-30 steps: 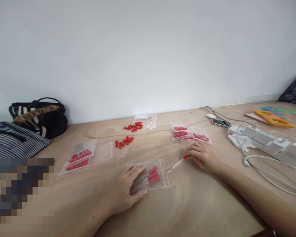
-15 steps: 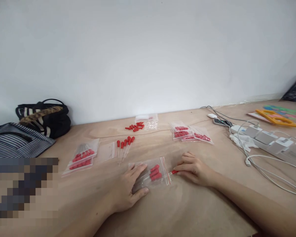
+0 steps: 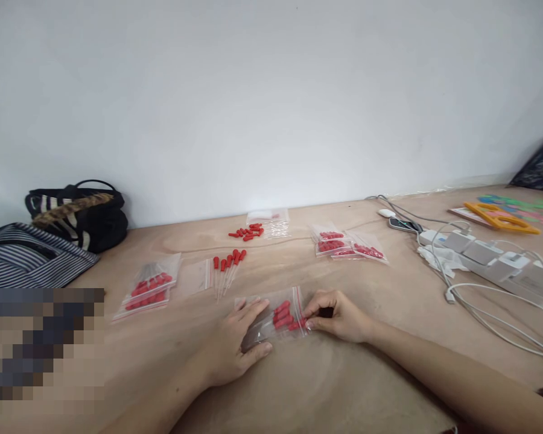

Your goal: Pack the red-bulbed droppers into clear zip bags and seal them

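A clear zip bag (image 3: 263, 330) with a red-lined mouth lies flat on the table. Several droppers with red rubber bulbs (image 3: 282, 316) are inside it, bulbs towards the mouth. My left hand (image 3: 230, 346) rests flat over the bag's left end, fingers spread. At the mouth on the right, my right hand (image 3: 337, 318) pinches the bulb end of another dropper (image 3: 297, 325), most of which lies within the bag. Its glass stem is hard to see under the plastic. Several loose droppers (image 3: 226, 265) lie beyond my left hand, bulbs pointing away.
Filled dropper bags lie at left (image 3: 147, 292) and back right (image 3: 332, 244). A bare zip bag (image 3: 194, 278), red bulbs (image 3: 248, 232) and clear stems (image 3: 277, 229) sit farther back. A power strip (image 3: 493, 259) with white cables is at right, bags (image 3: 81, 217) at left.
My right hand has moved left to the bag's mouth, sliding the pinched dropper in until its bulb is at the opening. My left hand has stayed on the bag.
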